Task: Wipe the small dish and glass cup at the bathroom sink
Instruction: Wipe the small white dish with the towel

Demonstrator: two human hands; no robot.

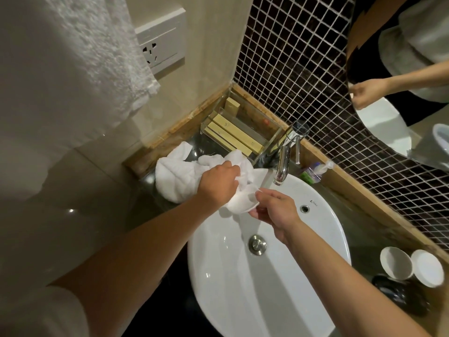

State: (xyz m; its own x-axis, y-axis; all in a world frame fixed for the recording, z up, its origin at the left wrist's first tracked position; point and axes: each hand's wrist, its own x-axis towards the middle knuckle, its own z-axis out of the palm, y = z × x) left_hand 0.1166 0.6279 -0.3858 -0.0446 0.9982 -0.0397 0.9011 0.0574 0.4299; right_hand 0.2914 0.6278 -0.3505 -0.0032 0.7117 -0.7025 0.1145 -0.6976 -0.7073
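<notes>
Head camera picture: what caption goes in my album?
Left hand rubs a white towel on a small dish held by right hand.

The white towel (179,176) is thick terry cloth, matt and nubbly. The small dish (243,203) looks like smooth glazed ceramic, though cloth hides much of it. The sink (315,215) is glossy white ceramic with bright highlights. The faucet (285,154) and the drain plug (257,244) are polished chrome metal. The countertop (145,205) is dark, mirror-glossy stone. The organiser (243,122) is clear plastic holding matt paper boxes. The back wall (291,69) is dark glossy mosaic tile with pale grout.
</notes>
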